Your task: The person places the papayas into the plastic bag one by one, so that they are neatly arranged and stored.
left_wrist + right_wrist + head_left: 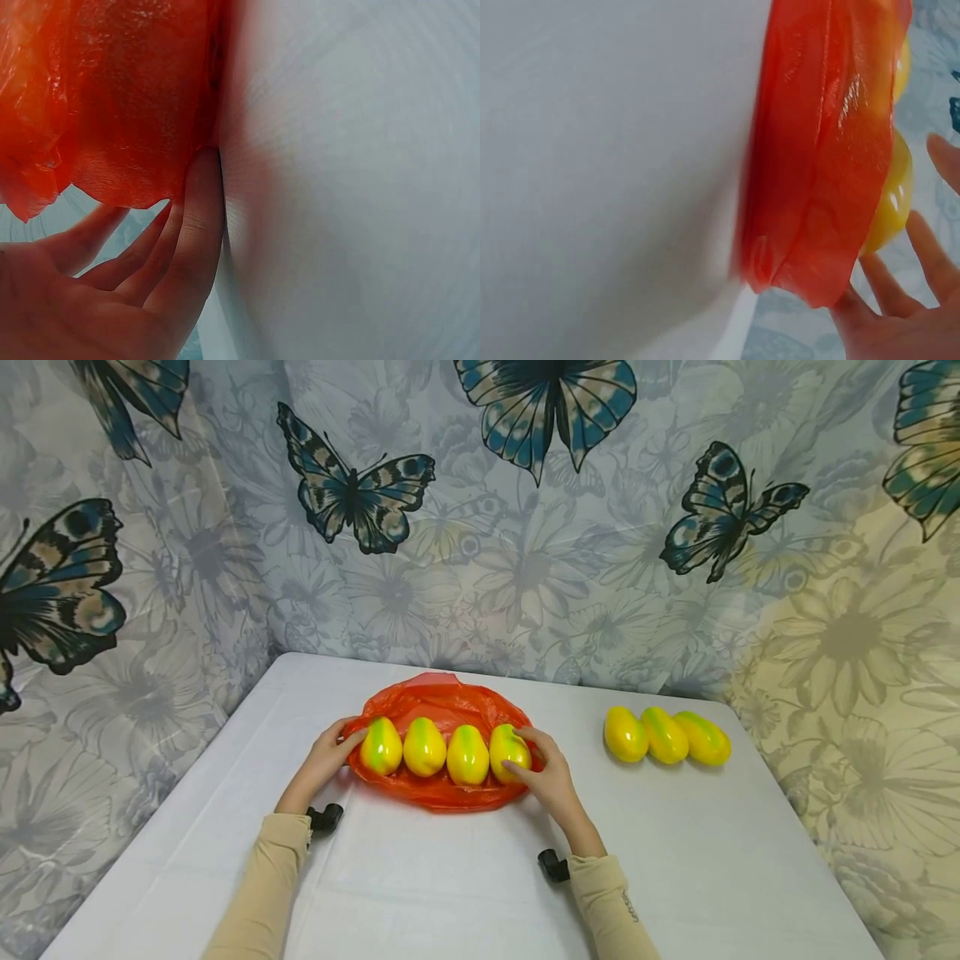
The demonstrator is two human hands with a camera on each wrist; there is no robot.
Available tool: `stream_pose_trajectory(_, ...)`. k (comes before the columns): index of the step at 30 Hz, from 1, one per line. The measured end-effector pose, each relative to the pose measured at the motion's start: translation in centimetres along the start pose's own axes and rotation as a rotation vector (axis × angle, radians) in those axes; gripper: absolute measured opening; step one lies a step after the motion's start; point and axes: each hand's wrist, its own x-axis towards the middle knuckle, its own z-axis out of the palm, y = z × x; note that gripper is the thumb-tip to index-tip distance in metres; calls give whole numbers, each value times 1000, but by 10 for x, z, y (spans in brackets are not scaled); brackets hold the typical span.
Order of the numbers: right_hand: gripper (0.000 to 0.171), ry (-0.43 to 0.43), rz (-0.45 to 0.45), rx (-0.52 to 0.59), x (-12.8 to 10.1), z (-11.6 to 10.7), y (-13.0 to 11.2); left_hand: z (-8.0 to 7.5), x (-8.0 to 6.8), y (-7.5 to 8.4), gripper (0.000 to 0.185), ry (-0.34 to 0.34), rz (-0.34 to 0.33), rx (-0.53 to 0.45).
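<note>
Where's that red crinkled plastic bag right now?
In the head view, the red crinkled plastic bag lies midway across the white-covered table, between the person's left hand and right hand, with four glossy yellow-green oval fruits resting in it.

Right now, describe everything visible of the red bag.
The red bag looks like thin, glossy, crinkled plastic, partly see-through. It lies on the white table, its opening spread wide, with four yellow-green fruits in a row inside. Its far side fans out behind them; its near wall rises partway up them. The left hand touches its left end; the right hand is at its right end, contact unclear.
</note>
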Motion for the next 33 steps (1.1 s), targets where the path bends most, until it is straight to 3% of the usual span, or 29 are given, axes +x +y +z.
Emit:
stream_pose_trajectory(6,56,70,-31,69,3,-10,1,0,0,0,69,0,9,-2)
stream_pose_trajectory(25,68,185,38,26,21,-62,10,-1,0,-2,67,6,19,5)
stream_pose_trajectory(33,69,275,65,-16,28,-81,17,-1,0,-1,64,9,19,-4)
